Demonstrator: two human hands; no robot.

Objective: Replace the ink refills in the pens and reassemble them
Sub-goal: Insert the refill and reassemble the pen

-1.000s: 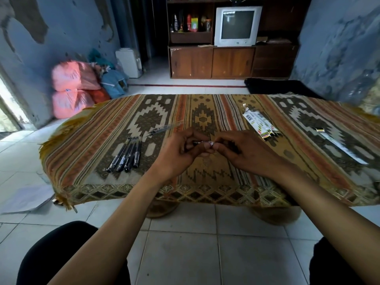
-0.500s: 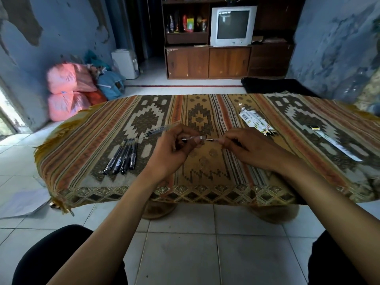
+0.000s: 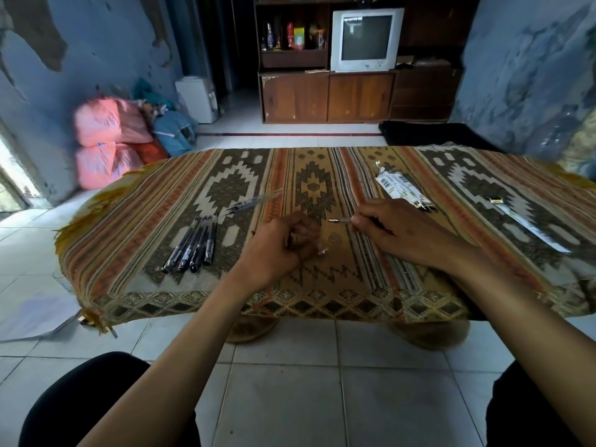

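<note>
My right hand [image 3: 396, 233] pinches a thin ink refill [image 3: 339, 220] whose metal tip points left, clear of my left hand. My left hand [image 3: 283, 248] is curled shut over the cloth around a pen barrel; only a pale end [image 3: 322, 251] shows by the fingers, the rest is hidden. Several black capped pens [image 3: 193, 246] lie side by side to the left. Beyond them rests a clear pen [image 3: 254, 201], laid at a slant. A refill packet [image 3: 401, 188] with barcodes lies just past my right hand.
The table is covered by a patterned woven cloth [image 3: 322, 295] that hangs over the near edge. A long white packet [image 3: 529, 225] and a small dark piece [image 3: 495, 199] lie at the right. Tiled floor, a paper sheet [image 3: 35, 314], bags and a TV cabinet surround the table.
My hands have separated: the right drew the refill out to the right, and the left dropped toward the cloth with the barrel. The view shifted slightly.
</note>
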